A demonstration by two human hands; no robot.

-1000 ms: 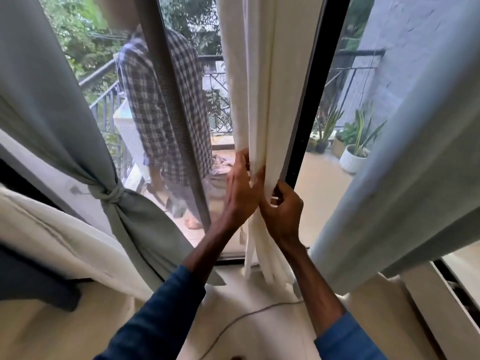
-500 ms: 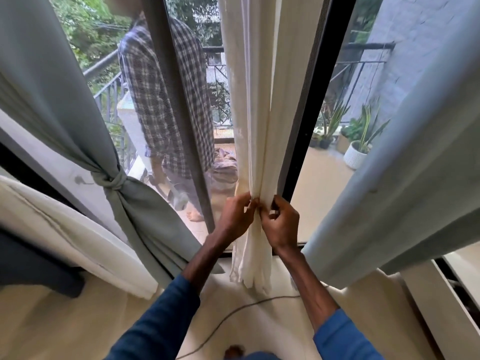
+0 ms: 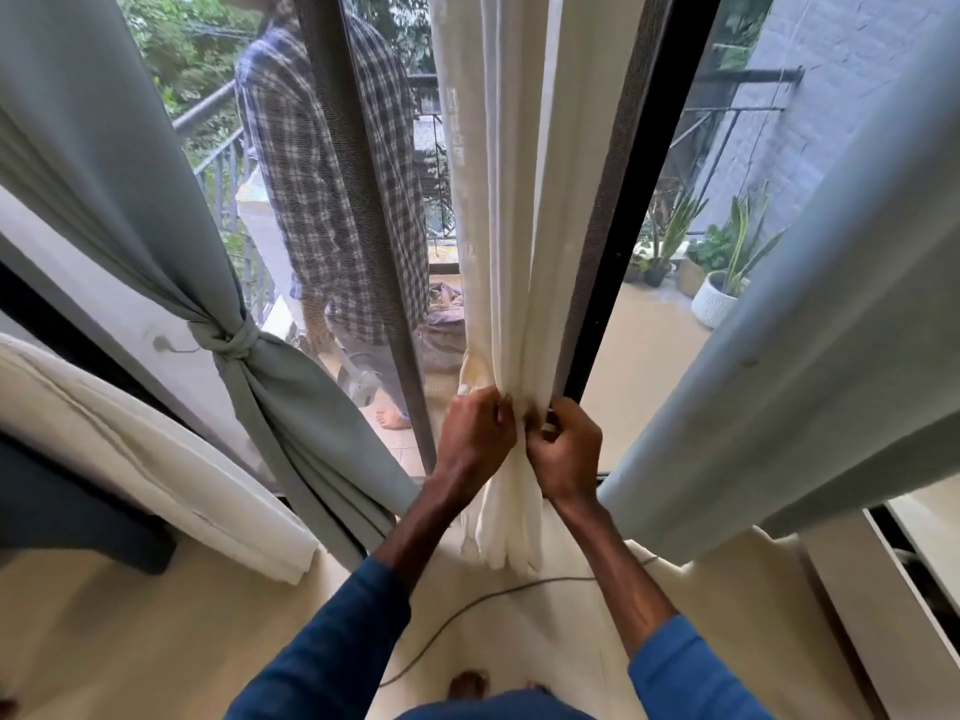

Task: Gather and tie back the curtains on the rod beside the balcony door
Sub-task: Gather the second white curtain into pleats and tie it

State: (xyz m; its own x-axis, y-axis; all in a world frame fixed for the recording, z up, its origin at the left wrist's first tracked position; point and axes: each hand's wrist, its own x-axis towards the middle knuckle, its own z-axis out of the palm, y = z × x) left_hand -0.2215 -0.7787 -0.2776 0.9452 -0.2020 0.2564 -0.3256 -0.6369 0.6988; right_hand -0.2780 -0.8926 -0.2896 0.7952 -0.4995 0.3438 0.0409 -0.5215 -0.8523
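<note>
Head view, near the centre and slightly toward 6 o'clock: both hands meet on the cream curtain (image 3: 498,252). The left hand (image 3: 475,433) wraps the bundle from its 9 o'clock side, fingers curled tight into the cloth with the knuckles toward the camera. The right hand (image 3: 566,454) closes on it from the 3 o'clock side, fingertips and thumb pinching folds of the fabric. The two hands sit just beside each other with only the gathered cloth between them, and neither shows any gap in its grasp.

The cream curtain hangs in a narrow column with its long axis running from 12 o'clock down to 6 o'clock. It is squeezed thinnest where the hands hold it. Below them the loose hem fans out a little, close to the floor. It lies against the black door frame (image 3: 639,200), which sits at its 3 o'clock side.

At 9 o'clock a grey-green curtain (image 3: 156,200) is drawn aside and cinched by a knot (image 3: 228,343). Another pale curtain (image 3: 805,330) slants across at 3 o'clock. Beyond the screen, toward 11 o'clock, a person in a checked shirt (image 3: 332,200) stands on the balcony. A white plant pot (image 3: 714,306) sits at 2 o'clock. A thin cable (image 3: 467,613) trails over the floor at 6 o'clock.
</note>
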